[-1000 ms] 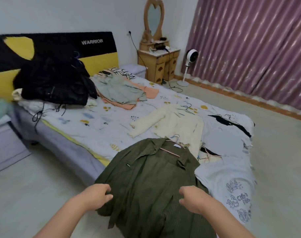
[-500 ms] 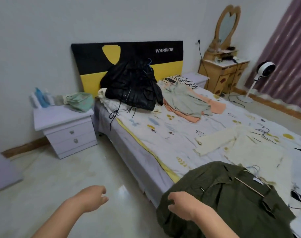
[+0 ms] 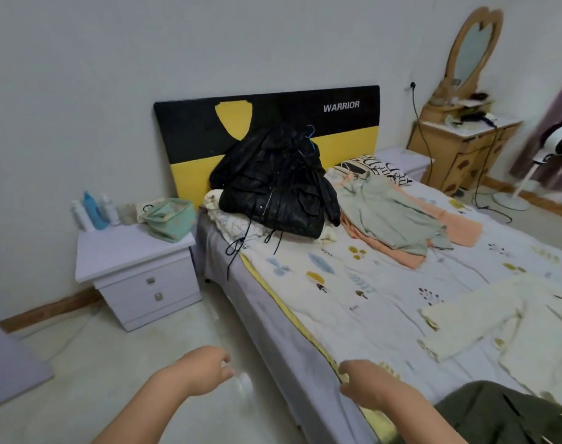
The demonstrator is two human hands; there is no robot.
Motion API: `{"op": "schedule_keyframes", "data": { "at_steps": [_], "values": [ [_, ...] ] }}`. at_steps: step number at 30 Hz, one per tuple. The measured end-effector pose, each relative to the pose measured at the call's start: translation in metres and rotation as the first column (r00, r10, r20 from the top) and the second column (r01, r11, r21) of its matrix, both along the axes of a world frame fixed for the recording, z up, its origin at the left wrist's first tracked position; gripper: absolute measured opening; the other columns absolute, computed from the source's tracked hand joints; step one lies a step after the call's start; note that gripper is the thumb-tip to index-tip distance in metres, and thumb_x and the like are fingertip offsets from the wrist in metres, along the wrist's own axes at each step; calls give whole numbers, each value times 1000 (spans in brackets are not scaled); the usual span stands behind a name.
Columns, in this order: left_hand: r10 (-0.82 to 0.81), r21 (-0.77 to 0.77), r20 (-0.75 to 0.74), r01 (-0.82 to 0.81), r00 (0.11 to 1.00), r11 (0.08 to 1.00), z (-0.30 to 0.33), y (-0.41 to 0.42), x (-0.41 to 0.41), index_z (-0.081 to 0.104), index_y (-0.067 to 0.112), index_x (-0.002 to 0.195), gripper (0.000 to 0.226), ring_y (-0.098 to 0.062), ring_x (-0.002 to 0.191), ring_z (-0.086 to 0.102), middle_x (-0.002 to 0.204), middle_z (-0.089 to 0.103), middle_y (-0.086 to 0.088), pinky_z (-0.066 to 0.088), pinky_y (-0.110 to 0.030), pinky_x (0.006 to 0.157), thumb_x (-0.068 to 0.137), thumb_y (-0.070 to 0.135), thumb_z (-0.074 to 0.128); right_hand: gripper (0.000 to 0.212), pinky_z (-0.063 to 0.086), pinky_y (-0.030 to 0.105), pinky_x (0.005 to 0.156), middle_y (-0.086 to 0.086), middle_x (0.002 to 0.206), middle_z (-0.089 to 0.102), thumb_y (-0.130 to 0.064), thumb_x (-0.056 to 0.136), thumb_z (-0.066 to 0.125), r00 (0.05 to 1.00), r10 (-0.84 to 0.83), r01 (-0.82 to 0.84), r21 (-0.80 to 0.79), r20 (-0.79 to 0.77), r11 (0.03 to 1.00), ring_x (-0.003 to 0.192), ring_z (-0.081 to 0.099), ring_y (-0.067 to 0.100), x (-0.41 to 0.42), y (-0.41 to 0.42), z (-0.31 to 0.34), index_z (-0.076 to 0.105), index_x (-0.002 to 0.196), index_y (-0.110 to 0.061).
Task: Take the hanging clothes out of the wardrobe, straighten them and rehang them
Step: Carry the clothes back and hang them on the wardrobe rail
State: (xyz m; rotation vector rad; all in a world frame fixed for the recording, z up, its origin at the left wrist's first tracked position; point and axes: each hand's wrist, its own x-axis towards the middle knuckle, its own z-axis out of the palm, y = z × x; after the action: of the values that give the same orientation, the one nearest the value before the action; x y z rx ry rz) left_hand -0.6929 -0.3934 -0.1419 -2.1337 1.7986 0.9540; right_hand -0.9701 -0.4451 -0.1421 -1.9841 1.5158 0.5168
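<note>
Clothes lie spread on the bed (image 3: 305, 357). A black padded jacket (image 3: 273, 184) on a blue hanger is heaped against the headboard. Beside it lie a pale green shirt (image 3: 385, 216) over an orange garment (image 3: 459, 225). A cream garment (image 3: 497, 318) lies flat at the right. The dark green shirt (image 3: 503, 415) shows at the bottom right corner. My left hand (image 3: 206, 370) hovers over the floor with loosely curled fingers, holding nothing. My right hand (image 3: 366, 384) hangs over the bed's edge, fingers loosely curled, holding nothing.
A white nightstand (image 3: 135, 274) with bottles and a green bag stands left of the bed. A wooden dressing table (image 3: 462, 145) with a heart-shaped mirror and a white fan (image 3: 558, 145) stand at the far right. Pale floor lies in front.
My view has swung left along the bed. Both hands have let go of the dark green shirt, which now lies at the bottom right, and they hang free.
</note>
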Motion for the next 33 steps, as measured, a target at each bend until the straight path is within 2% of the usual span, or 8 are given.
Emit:
{"op": "schedule_keyframes", "data": {
  "at_steps": [6,11,16,20,23,26,30,33],
  "values": [
    [-14,-80,4,14,1000,997,23,-96,26,44,17,134,42,-19,123,47,136,49,-3,38,-27,100,97,37,40,39,38,31,101,9,140,44,-23,97,40,1000,27,-27,-35,-2,999,126,45,25,45,-102,15,45,134,-11],
    [-28,-68,-25,27,999,997,14,-160,73,48,18,129,40,-19,119,51,133,53,-2,40,-28,99,95,38,44,41,36,28,100,7,144,40,-26,98,39,999,23,-21,-83,32,996,129,43,23,97,-168,22,39,139,-16],
    [-106,-61,-25,104,994,993,4,-232,139,50,17,126,37,-21,117,52,129,55,-4,41,-27,95,95,36,44,40,39,30,98,5,142,43,-28,98,40,999,-31,34,-118,25,992,126,45,23,167,-226,19,42,136,-17],
    [-146,-51,-22,145,989,988,9,-286,208,52,15,121,34,-21,113,53,123,56,-5,41,-28,91,96,35,44,39,37,29,99,8,141,44,-25,99,38,999,-39,39,-53,-7,998,127,44,24,231,-263,23,44,135,-12],
    [-162,-72,2,161,987,984,10,-325,256,53,16,107,24,-20,105,55,106,56,-1,42,-29,87,95,35,44,40,38,27,89,8,144,40,-25,98,39,998,-59,59,-25,-12,998,124,46,25,270,-292,28,44,136,-14],
    [-215,-102,52,219,975,970,8,-363,288,44,23,95,13,-15,91,50,89,48,6,37,-26,76,95,36,44,44,37,27,94,6,145,40,-27,98,40,996,-91,91,-4,14,996,127,44,23,294,-318,32,39,141,-19],
    [-252,-91,23,253,967,963,6,-416,307,52,21,102,18,-14,88,49,93,51,4,36,-24,73,95,36,44,43,36,27,91,6,143,43,-26,96,40,989,-146,146,-8,27,989,128,43,22,305,-366,31,42,137,-14],
    [-274,-50,9,275,962,960,5,-460,310,55,14,109,28,-18,88,51,92,53,1,36,-25,72,96,35,43,44,34,26,102,5,146,40,-25,97,40,985,-169,170,-37,18,985,131,40,22,306,-409,30,41,140,-16]
  ]
}}
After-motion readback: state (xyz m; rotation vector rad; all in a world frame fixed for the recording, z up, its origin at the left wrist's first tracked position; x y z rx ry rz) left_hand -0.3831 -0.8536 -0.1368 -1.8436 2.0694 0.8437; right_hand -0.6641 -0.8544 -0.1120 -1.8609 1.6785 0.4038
